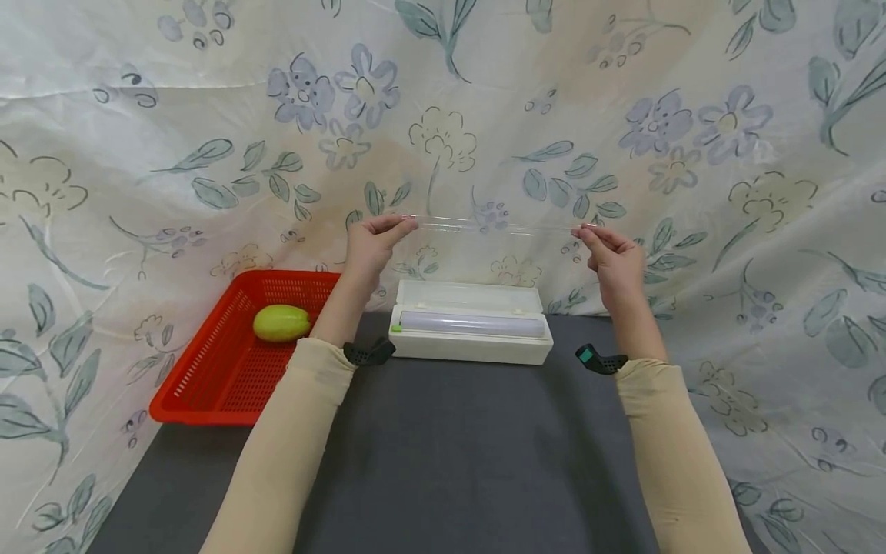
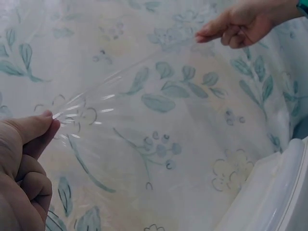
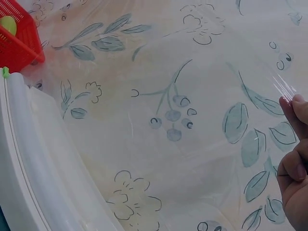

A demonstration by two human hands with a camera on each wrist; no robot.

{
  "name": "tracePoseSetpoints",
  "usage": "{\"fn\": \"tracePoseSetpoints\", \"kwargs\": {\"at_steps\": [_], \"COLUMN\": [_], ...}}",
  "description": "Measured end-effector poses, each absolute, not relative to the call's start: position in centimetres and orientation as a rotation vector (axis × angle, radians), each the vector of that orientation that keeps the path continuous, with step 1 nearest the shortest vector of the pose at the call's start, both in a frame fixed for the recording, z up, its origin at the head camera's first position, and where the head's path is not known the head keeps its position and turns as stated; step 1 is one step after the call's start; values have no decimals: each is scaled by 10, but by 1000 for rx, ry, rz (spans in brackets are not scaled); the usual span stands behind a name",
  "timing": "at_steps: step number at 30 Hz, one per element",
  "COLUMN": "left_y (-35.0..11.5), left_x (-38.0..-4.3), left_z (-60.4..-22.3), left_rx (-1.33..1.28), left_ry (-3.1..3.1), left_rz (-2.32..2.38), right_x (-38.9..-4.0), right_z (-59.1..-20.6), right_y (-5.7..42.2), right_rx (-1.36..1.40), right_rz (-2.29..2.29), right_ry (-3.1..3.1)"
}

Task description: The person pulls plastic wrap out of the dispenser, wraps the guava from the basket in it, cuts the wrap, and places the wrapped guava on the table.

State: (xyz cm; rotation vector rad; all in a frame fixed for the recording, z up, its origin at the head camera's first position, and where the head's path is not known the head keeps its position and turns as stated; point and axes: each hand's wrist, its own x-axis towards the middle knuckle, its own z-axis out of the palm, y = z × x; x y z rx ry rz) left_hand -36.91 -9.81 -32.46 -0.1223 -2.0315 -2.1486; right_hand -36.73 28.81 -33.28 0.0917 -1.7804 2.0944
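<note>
With the left hand (image 1: pixel 371 245) and right hand (image 1: pixel 618 265) each pinching clear film (image 1: pixel 494 226) in a thumb-and-finger grip, raised near the white box (image 1: pixel 471 350) on the tabletop's (image 1: pixel 471 438) far side, pulling too hard could tear its creased ends, while slack could make it self-cling.

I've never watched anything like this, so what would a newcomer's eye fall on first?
Probably the bright red basket at the left, with a yellow-green fruit inside. Next, the left hand and right hand pinch clear film stretched between them, above an open white box on the dark table.
</note>
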Motion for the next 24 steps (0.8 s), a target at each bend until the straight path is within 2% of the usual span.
{"fn": "tracePoseSetpoints", "kwargs": {"at_steps": [13, 24], "left_y": [-99, -99], "left_x": [-356, -340], "left_z": [-335, -358], "left_rx": [-196, -178], "left_ry": [-1989, -2034], "left_rz": [-2168, -2136], "right_x": [-348, -323], "right_z": [-336, -353], "right_y": [289, 291], "right_rx": [143, 93], "right_rz": [2210, 2144], "right_ry": [-1725, -1856]}}
